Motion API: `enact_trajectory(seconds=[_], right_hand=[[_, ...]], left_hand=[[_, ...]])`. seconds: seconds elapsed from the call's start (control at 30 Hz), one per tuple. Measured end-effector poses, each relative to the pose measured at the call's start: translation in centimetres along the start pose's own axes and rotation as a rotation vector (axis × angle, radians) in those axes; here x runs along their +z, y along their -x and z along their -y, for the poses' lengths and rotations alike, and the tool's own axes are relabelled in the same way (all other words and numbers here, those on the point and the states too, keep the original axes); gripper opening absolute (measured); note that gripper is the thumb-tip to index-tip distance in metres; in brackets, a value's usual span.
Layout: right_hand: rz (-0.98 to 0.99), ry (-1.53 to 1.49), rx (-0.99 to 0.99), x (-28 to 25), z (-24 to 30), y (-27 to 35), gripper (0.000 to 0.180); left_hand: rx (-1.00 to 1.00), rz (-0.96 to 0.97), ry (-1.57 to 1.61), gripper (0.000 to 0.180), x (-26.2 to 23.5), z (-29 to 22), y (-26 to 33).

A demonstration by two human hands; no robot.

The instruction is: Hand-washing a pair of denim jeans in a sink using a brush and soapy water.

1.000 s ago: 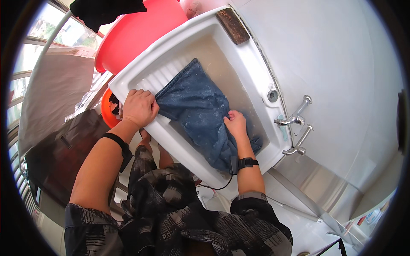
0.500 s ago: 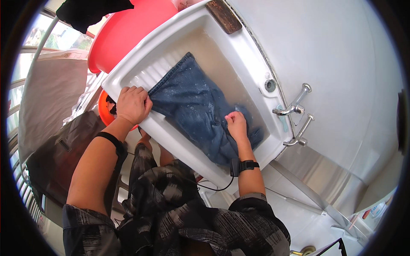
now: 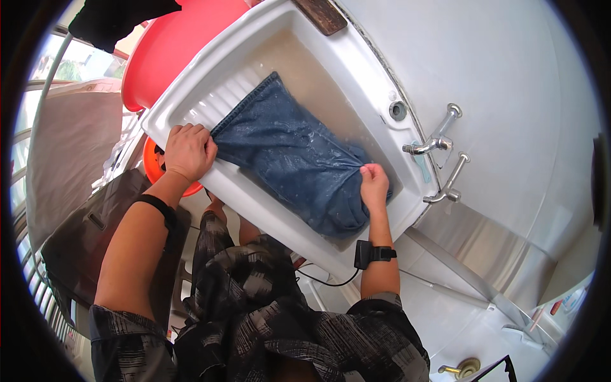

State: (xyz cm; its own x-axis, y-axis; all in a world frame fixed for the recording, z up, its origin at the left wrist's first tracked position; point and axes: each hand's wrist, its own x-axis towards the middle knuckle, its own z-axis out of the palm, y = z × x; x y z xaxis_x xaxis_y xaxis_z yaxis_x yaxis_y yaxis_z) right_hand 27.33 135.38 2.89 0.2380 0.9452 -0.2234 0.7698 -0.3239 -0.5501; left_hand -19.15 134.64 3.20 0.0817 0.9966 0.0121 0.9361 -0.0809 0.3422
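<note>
Wet blue jeans point(image 3: 293, 162) lie spread in a white laundry sink point(image 3: 245, 191), partly over its ribbed washboard slope and partly in cloudy, brownish water. Whitish suds dot the denim. At the sink's left rim, my left hand point(image 3: 191, 151) is closed on a corner of the jeans' stitched edge. My right hand point(image 3: 375, 184) pinches the cloth near the right side of the sink, drawing creases from its fingertips across the fabric. The far end of the jeans is bunched and folded near the right wrist.
Two metal taps point(image 3: 439, 137) stick out from the wall right of the sink. A brown block point(image 3: 323, 14) sits on the far rim. Beyond the left rim are a large red basin point(image 3: 172, 54) and an orange bucket point(image 3: 153, 167). Black cloth point(image 3: 118, 22) hangs at upper left.
My right hand has moved slightly right and now pulls up a pinch of denim. The jeans have stretched flatter between my hands. My left hand keeps its hold at the rim.
</note>
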Motion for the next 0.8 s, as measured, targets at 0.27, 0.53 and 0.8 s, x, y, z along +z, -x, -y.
enact_trajectory(seconds=[0.27,0.53,0.8], right_hand=[[-0.03,0.513,-0.152,0.7,0.9,-3.4,0.019],[0.37,0.431,-0.196,8.5,9.0,-7.7,0.026],[0.209,0.105,-0.333,14.9,15.8,-8.8,0.023]], left_hand=[[-0.019,0.041,0.02,0.015,0.2,0.2,0.1],[0.0,0.022,-0.015,0.018,-0.3,0.0,0.1],[0.012,0.02,-0.008,0.016,-0.5,-0.2,-0.1]])
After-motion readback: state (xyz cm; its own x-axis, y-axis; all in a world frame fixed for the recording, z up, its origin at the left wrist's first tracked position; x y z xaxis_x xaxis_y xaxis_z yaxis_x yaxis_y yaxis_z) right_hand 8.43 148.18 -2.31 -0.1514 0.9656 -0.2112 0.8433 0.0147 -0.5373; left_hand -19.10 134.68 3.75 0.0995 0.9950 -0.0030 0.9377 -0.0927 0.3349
